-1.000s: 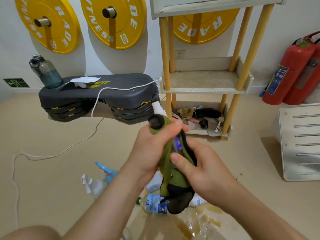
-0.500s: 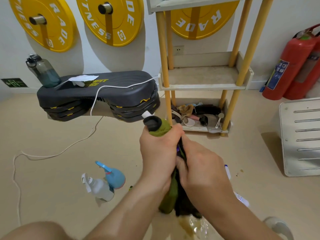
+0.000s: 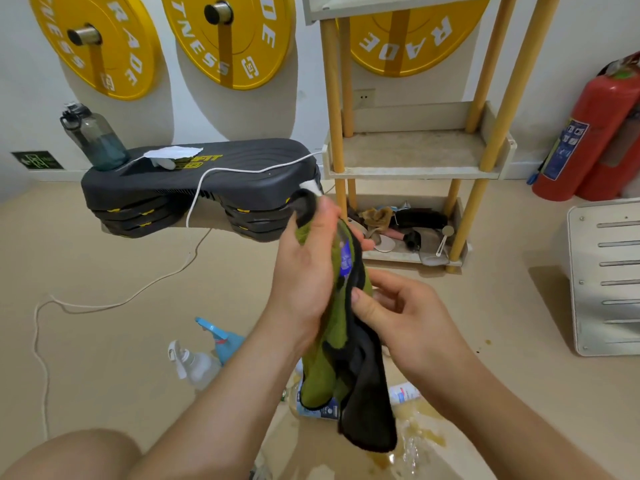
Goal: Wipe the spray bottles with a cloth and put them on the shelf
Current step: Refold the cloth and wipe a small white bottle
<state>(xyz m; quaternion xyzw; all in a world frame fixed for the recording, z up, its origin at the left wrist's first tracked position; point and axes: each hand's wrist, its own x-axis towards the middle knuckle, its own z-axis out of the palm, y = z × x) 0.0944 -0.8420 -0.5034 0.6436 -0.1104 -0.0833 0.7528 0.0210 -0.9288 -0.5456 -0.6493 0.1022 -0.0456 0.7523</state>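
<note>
A left hand [image 3: 304, 282] grips the black-capped, purple-labelled spray bottle [image 3: 344, 258] in mid-air before the yellow-posted shelf [image 3: 412, 173], while the right hand [image 3: 408, 323], now slid lower, merely pinches the green-and-black microfibre cloth [image 3: 332, 341], suggesting that shelving is near.

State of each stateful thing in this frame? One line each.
left hand, grips the held spray bottle through the cloth
right hand, pinches the cloth
held spray bottle, lifted, mostly wrapped
cloth, draped, lower end hanging
blue spray bottle, lying on floor
clear spray bottle, lying on floor
shelf, bottom tier cluttered
spill, wet on floor
</note>
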